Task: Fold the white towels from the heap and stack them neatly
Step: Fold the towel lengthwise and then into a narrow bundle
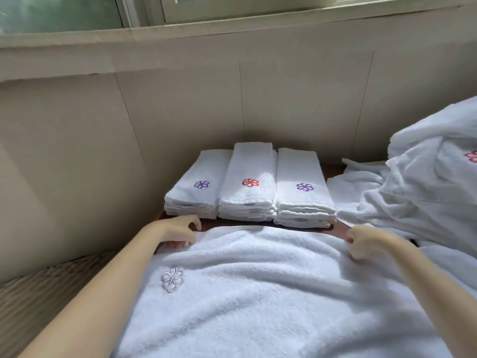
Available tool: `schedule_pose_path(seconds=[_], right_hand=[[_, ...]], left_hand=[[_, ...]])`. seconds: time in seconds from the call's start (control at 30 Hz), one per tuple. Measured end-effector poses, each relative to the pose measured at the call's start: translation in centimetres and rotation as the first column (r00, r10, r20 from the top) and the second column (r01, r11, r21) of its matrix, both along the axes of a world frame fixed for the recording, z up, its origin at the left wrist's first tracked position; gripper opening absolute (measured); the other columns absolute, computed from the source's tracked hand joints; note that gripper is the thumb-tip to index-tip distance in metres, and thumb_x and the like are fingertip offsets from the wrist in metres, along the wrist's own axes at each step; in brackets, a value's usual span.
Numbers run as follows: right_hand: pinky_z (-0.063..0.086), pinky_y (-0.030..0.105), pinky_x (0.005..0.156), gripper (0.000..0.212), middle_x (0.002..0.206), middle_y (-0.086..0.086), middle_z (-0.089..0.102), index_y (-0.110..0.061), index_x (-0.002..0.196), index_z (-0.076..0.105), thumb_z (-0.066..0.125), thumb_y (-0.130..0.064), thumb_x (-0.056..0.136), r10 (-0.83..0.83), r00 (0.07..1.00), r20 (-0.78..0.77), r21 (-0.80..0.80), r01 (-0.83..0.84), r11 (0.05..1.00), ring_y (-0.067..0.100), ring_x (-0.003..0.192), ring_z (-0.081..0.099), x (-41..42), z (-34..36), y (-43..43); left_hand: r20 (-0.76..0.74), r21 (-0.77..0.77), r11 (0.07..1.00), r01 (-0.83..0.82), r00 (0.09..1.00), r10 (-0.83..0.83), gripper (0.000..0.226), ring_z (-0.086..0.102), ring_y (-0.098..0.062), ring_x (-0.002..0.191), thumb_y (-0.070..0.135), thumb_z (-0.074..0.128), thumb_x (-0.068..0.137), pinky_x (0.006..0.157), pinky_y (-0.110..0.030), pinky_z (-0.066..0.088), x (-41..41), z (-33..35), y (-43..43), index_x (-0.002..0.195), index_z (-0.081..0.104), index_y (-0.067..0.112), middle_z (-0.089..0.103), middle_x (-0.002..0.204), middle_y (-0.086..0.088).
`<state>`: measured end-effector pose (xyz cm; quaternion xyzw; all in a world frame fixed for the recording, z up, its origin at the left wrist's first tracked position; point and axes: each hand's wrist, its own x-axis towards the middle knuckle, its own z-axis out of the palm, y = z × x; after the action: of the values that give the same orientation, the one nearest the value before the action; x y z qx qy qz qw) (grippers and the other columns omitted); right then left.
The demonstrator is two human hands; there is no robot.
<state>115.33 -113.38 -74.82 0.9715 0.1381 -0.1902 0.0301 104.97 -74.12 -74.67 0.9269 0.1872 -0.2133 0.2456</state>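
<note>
step: spreading one towel (pixel 258 293) flat on table (pixel 338 226), before first fold | left hand (pixel 180 232) pinches far-left corner, right hand (pixel 364 242) fisted on far-right corner | three stacks (pixel 247 187) behind, heap (pixel 426 182) right | next: likely tension edge, smooth wrinkles, fold evenly

- The bare left arm is stretched forward, and the spread towel's (pixel 258 293) far left corner is pinched by the left hand (pixel 180 232).
- The far right edge is gripped by the fisted right hand (pixel 362 244).
</note>
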Motion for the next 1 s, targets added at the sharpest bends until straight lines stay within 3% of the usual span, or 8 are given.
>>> schedule_pose_path(seconds=[0.13, 0.23, 0.3, 0.43, 0.63, 0.77, 0.87, 1.0], right_hand=[[0.045, 0.025, 0.064, 0.011, 0.103, 0.004, 0.063, -0.026, 0.089, 0.053, 0.058, -0.023, 0.081, -0.09, 0.965, 0.247, 0.075, 0.074, 0.994, 0.024, 0.096, 0.061, -0.1, -0.2, -1.0], [0.04, 0.031, 0.061, 0.03, 0.084, 0.007, 0.058, -0.019, 0.066, 0.043, 0.061, -0.031, 0.088, -0.286, 0.856, 0.431, 0.354, 0.131, 0.926, 0.03, 0.081, 0.054, -0.2, 0.9, -1.1], [0.036, 0.032, 0.058, 0.032, 0.075, 0.01, 0.052, -0.011, 0.066, 0.037, 0.056, -0.022, 0.09, -0.346, 0.773, 0.531, 0.441, 0.097, 0.892, 0.029, 0.071, 0.045, 0.1, 1.5, -0.8], [0.029, 0.035, 0.059, 0.016, 0.087, 0.025, 0.056, -0.005, 0.076, 0.036, 0.049, -0.003, 0.086, -0.406, 0.703, 0.583, 0.567, 0.005, 0.823, 0.038, 0.08, 0.052, -0.6, 2.2, -0.6], [0.038, 0.041, 0.064, 0.014, 0.097, 0.02, 0.05, -0.01, 0.081, 0.039, 0.051, -0.004, 0.085, -0.359, 0.781, 0.511, 0.608, -0.033, 0.794, 0.04, 0.084, 0.054, -5.9, -0.7, -0.6], [0.035, 0.037, 0.055, 0.022, 0.081, 0.011, 0.054, -0.015, 0.076, 0.034, 0.053, -0.007, 0.085, -0.332, 0.767, 0.55, 0.563, -0.047, 0.825, 0.039, 0.07, 0.057, -11.1, -4.1, -0.7], [0.04, 0.036, 0.049, 0.031, 0.064, 0.013, 0.053, -0.014, 0.073, 0.039, 0.065, 0.003, 0.076, -0.42, 0.713, 0.561, 0.674, -0.099, 0.732, 0.042, 0.054, 0.055, -13.5, -4.9, -1.4], [0.047, 0.04, 0.047, 0.026, 0.071, 0.015, 0.062, 0.001, 0.084, 0.059, 0.074, 0.011, 0.066, -0.434, 0.667, 0.605, 0.696, -0.18, 0.695, 0.042, 0.053, 0.061, -14.7, -4.7, -2.4]], left_hand=[[0.046, 0.074, 0.997, -0.015, 0.999, 0.011, 0.007, 0.05, -0.016, 0.051, 0.018, 0.051, 0.082, 0.048, -0.028, 0.041, -0.8, 0.2, 0.0, 0.079, 0.054, 0.012, 0.062, 0.065, -0.002], [0.431, 0.242, 0.946, -0.214, 0.898, 0.093, 0.006, 0.052, -0.023, 0.084, 0.016, 0.048, 0.091, 0.066, -0.032, 0.039, -0.7, 0.7, 0.3, 0.095, 0.05, 0.013, 0.054, 0.098, -0.004], [0.596, 0.18, 0.941, -0.285, 0.793, 0.126, 0.012, 0.047, -0.026, 0.087, 0.007, 0.041, 0.09, 0.066, -0.032, 0.034, -0.9, 1.1, 0.2, 0.1, 0.042, 0.014, 0.044, 0.105, -0.006], [0.57, 0.078, 0.977, -0.196, 0.813, 0.118, 0.025, 0.05, -0.024, 0.081, 0.006, 0.036, 0.094, 0.059, -0.03, 0.037, -2.1, 1.2, -0.1, 0.117, 0.036, 0.016, 0.046, 0.108, -0.009], [0.482, 0.124, 0.974, -0.187, 0.87, 0.105, 0.033, 0.052, -0.024, 0.07, 0.003, 0.039, 0.091, 0.058, -0.035, 0.036, -6.9, -3.0, -0.9, 0.12, 0.034, 0.018, 0.054, 0.086, -0.012], [0.62, 0.054, 0.954, -0.294, 0.759, 0.199, 0.03, 0.054, -0.027, 0.068, -0.003, 0.039, 0.087, 0.054, -0.032, 0.03, -9.4, -5.2, -1.9, 0.104, 0.033, 0.021, 0.056, 0.075, -0.01], [0.705, 0.071, 0.919, -0.388, 0.671, 0.229, 0.023, 0.049, -0.027, 0.067, -0.004, 0.039, 0.085, 0.054, -0.032, 0.028, -10.8, -5.8, -2.3, 0.093, 0.038, 0.018, 0.053, 0.069, -0.008], [0.715, 0.147, 0.883, -0.446, 0.665, 0.217, 0.019, 0.045, -0.026, 0.064, -0.003, 0.038, 0.085, 0.054, -0.032, 0.029, -12.0, -6.0, -2.7, 0.085, 0.042, 0.015, 0.05, 0.066, -0.007]])
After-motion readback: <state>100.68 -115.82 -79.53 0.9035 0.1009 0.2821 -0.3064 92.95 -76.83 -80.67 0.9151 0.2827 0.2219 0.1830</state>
